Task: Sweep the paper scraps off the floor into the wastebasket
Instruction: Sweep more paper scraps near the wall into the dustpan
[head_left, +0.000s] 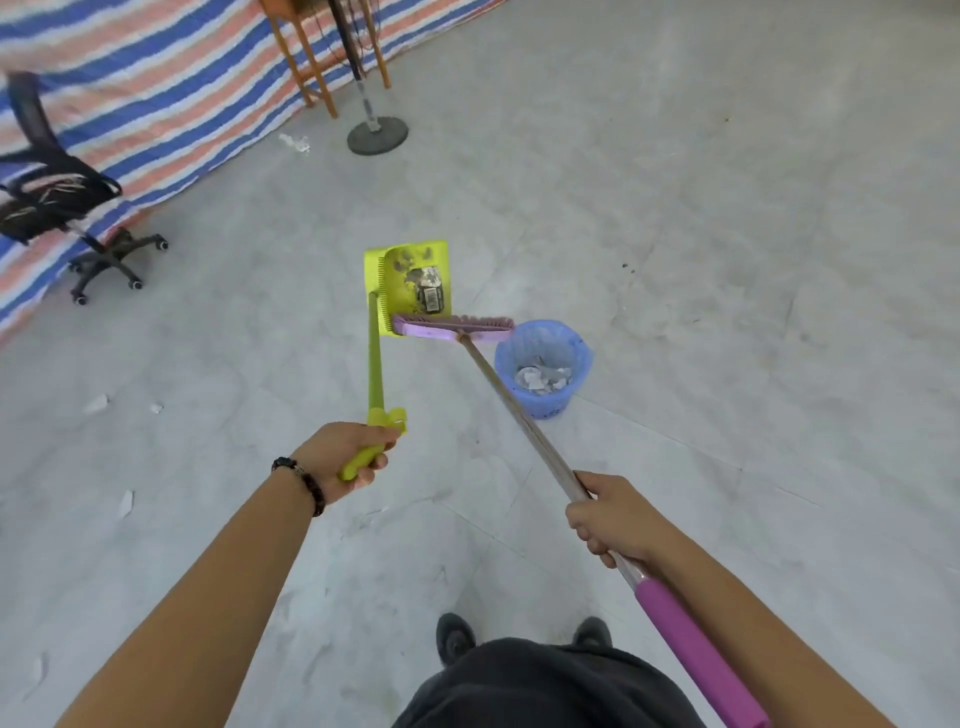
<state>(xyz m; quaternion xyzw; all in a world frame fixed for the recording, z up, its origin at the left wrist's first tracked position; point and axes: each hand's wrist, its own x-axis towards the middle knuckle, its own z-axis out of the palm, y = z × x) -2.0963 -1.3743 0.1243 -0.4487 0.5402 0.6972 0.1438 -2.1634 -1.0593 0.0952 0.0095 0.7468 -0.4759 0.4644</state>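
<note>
Scraps (428, 291) sit in the yellow-green dustpan (387, 260): crumpled paper, one piece with a printed label. Broom head (452, 328) lies across the pan's near lip, touching it. Wastebasket (587, 353) stands just beside the pan on the right, with paper in its bottom. Loose scraps (97, 402) lie on the floor (727, 260) well off to my left; another lies far ahead by the striped tarp (156, 93).

Left hand (353, 460): fingers curled round the dustpan handle near its free end, just past the clip. Right hand (605, 519): fingers wrapped round the broom's bare metal shaft, just ahead of the purple foam sleeve.

Handling, judged: the paper is very light and springy and will likely slide or flutter off smooth plastic if the pan tips early or moves fast. Keep the pan level, broom head blocking the lip, then tilt over the basket rim. The long handle gives weak control of tilt, so a firm grip is needed. The basket looks like light mesh plastic; a knock could shove it. Whether the pan is grounded or lifted, I cannot tell.
</note>
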